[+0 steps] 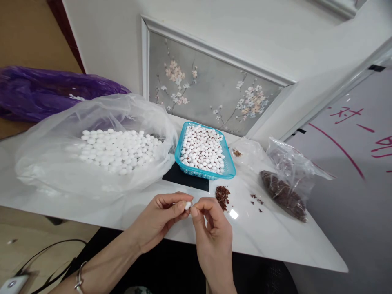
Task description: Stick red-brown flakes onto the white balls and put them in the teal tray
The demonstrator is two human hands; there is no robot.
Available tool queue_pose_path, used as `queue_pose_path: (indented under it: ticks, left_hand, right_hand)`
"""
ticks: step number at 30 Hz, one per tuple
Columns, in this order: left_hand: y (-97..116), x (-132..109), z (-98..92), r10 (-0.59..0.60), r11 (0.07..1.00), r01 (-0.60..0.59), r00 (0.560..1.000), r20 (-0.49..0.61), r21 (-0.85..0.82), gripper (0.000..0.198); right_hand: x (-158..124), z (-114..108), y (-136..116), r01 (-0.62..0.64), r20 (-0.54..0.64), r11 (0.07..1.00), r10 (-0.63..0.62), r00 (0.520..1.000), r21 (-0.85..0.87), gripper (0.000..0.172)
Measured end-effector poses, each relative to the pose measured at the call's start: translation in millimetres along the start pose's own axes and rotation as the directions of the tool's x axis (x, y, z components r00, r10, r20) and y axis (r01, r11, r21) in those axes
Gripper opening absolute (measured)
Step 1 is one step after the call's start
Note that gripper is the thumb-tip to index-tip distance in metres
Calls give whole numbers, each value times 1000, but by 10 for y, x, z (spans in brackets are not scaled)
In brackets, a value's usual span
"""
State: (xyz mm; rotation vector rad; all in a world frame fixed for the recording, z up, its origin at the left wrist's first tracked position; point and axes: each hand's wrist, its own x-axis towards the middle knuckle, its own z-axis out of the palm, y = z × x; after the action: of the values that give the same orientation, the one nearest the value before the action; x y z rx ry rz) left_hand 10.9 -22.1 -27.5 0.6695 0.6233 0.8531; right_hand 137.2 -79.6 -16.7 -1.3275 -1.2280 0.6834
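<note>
A small white oval bead is pinched between the thumb and fingers of my left hand. My right hand meets it from the right, thumb and index finger pressed together at the bead's end; whatever is between those fingertips is too small to make out. Just beyond my hands stands a turquoise basket full of white beads with brown bits among them. A heap of small reddish-brown pieces lies right of my fingers, and several dark stem-like pieces are scattered farther right.
A large translucent bag of plain white beads spreads over the table's left side, with a purple bag behind. At right lies a clear bag of brown material. A dark flat object sits under the basket. A whiteboard borders the right.
</note>
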Motion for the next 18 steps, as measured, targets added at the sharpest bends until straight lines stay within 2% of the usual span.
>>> queue_pose_path:
  ticks: [6,13,16,18]
  left_hand:
    - [40,-20,49,49,996,-55,995,88,65,10]
    - [69,-19,89,69,990,-77,995,70,117,8]
    - [43,-5,76,67,991,-73,996,57,116,9]
    - [22,6,66,53,994,-55,998,30,94,10]
  right_hand:
    - [4,4,-13,-26,6,1000,26,1000,11,14]
    - [19,36,13,-77,-36,997,78,996,28,11]
    - [47,47,22,-116,-76,989,123,989,89,13]
    - [67,47,28,-143,-56,979,153,987,146,16]
